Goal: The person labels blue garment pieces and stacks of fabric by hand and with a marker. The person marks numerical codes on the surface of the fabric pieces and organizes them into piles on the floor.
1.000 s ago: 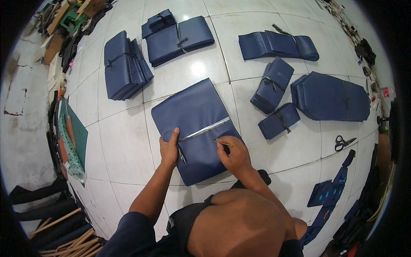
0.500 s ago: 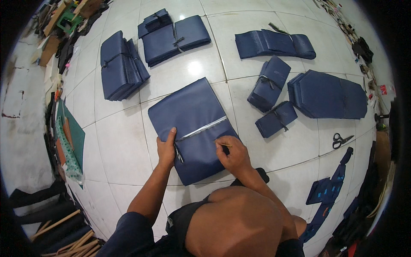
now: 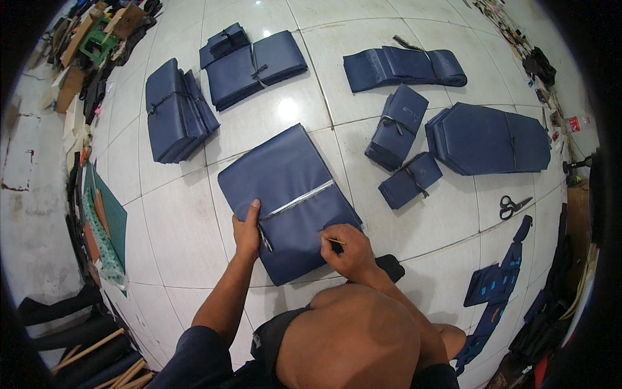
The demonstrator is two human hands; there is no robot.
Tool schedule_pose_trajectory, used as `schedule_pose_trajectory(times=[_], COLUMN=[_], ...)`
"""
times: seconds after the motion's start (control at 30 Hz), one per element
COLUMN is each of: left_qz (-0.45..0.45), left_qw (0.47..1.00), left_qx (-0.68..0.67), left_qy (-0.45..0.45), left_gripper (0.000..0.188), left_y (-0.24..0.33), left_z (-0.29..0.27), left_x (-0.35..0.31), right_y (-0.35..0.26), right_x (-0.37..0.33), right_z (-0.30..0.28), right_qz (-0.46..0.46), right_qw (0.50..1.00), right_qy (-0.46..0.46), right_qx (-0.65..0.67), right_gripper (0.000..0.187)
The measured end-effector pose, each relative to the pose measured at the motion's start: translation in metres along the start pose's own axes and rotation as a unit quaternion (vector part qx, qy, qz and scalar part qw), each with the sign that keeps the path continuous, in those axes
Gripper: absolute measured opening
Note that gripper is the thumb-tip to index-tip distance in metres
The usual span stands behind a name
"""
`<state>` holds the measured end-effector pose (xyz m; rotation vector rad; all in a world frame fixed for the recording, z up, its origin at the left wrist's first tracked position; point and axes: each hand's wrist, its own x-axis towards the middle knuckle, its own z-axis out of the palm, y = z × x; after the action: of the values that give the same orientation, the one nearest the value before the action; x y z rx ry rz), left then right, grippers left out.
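Note:
A large navy bundle of flat, leather-like pieces (image 3: 285, 162) lies on the floor in front of me. A shiny silvery strip (image 3: 298, 200) is tied across it, its loose ends hanging by the left edge. My left hand (image 3: 247, 228) grips that left edge, thumb on top and fingers out of sight at the side. My right hand (image 3: 350, 249) rests on the lower right part of the bundle. Pinched in it like a pen is a thin yellowish stick (image 3: 336, 241); its tip is at the navy surface, too small to make out clearly.
More tied navy bundles lie around: a thick one (image 3: 175, 117) at left, a wide one (image 3: 259, 68) behind, and several at right, including an angular-cornered stack (image 3: 489, 139). Black scissors (image 3: 514, 207) and a navy pocketed strip (image 3: 492, 292) are on the tiles at right. Goods line both walls.
The whole view has shifted slightly. Both hands keep nearly the same places on the bundle, and the right hand still pinches the thin stick.

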<state>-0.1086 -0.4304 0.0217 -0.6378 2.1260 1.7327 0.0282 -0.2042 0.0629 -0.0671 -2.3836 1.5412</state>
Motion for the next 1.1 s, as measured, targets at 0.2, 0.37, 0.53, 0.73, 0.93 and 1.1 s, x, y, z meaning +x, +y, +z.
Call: schedule_pose_trajectory(times=[0.2,0.37,0.53,0.73,0.93,1.1], left_qz=[-0.003,-0.008,0.014,0.017,0.000,0.006], left_qw=[1.000,1.000,1.000,1.000,1.000,1.000], left_qx=[-0.005,0.008,-0.001,0.006,0.021,0.013], left_qy=[0.003,0.004,-0.005,-0.008,0.014,-0.002], left_gripper=[0.085,0.086,0.086,0.084,0.087,0.088], left_y=[0.004,-0.007,-0.008,-0.006,-0.007,-0.007], left_z=[0.001,-0.006,-0.006,-0.005,-0.005,-0.005], left_x=[-0.003,0.006,0.005,0.005,0.007,0.006], right_y=[-0.003,-0.003,0.002,0.002,0.005,0.004], right_x=[0.001,0.002,0.003,0.011,0.015,0.016], right_z=[0.001,0.001,0.004,0.008,0.012,0.013], right_qz=[0.001,0.009,0.012,-0.001,-0.006,0.001], right_qw=[1.000,1.000,1.000,0.999,0.999,0.999], right_qy=[0.016,0.019,0.017,0.030,0.025,0.022], right_qx=[0.001,-0.004,-0.015,-0.033,-0.038,-0.038], right_gripper=[0.008,0.010,0.011,0.011,0.013,0.010])
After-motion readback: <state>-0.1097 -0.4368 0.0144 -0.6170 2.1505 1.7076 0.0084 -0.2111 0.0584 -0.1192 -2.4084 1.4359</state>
